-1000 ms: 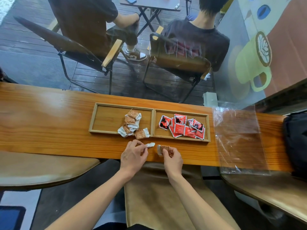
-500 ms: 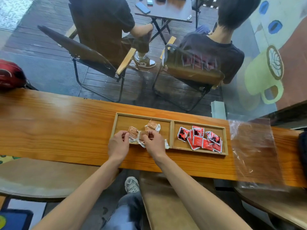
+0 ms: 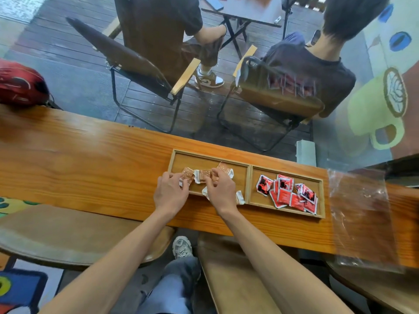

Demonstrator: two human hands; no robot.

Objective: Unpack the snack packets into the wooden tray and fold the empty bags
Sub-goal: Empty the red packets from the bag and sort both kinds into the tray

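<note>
A two-part wooden tray (image 3: 250, 177) lies on the long wooden counter. Its left compartment holds several orange snack packets (image 3: 205, 174); its right compartment holds several red packets (image 3: 286, 193). My left hand (image 3: 171, 192) rests over the tray's near left rim, fingers closed on an orange packet (image 3: 187, 175). My right hand (image 3: 221, 189) sits beside it in the same compartment, fingertips pinching another orange packet. A white-ended packet (image 3: 240, 197) lies across the tray's near rim. An empty clear plastic bag (image 3: 360, 214) lies flat on the counter to the right.
The counter (image 3: 79, 159) runs along a window; two people sit on folding chairs outside. A red bag (image 3: 21, 86) sits at the counter's far left. Wooden stools stand below the counter's near edge, with my shoe (image 3: 181, 247) between them.
Both hands went from the counter's near edge up into the tray's left compartment with orange packets. The camera has shifted, so the tray now appears further right.
</note>
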